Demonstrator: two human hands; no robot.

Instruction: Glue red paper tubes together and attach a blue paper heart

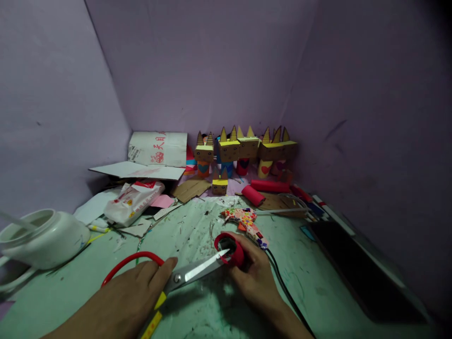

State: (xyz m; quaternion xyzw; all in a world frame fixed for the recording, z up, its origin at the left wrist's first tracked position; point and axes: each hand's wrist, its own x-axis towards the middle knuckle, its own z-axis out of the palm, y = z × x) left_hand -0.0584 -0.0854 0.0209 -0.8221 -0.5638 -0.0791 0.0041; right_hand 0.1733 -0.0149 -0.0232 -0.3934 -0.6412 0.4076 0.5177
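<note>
- Squeezing too hard could flatten the red tube [238,254], which the right hand [257,274] grips with curled fingers above the bench [318,292].
- The left hand [141,287] is closed round the handles of the scissors [202,270]; their tip meets the tube's open end, so a slip could tear the rim or nick the right thumb nearby.
- The cord [285,289] of the glue gun [243,219] runs beside the right wrist; snagging it could drag the gun. Whether it is hot, I cannot tell.
- The white pot [67,240] has a stick [16,221] in it; any liquid is hidden.
- The printed packet's [134,203] contents cannot be seen.
- The tube's mouth shows a dark hollow.
</note>
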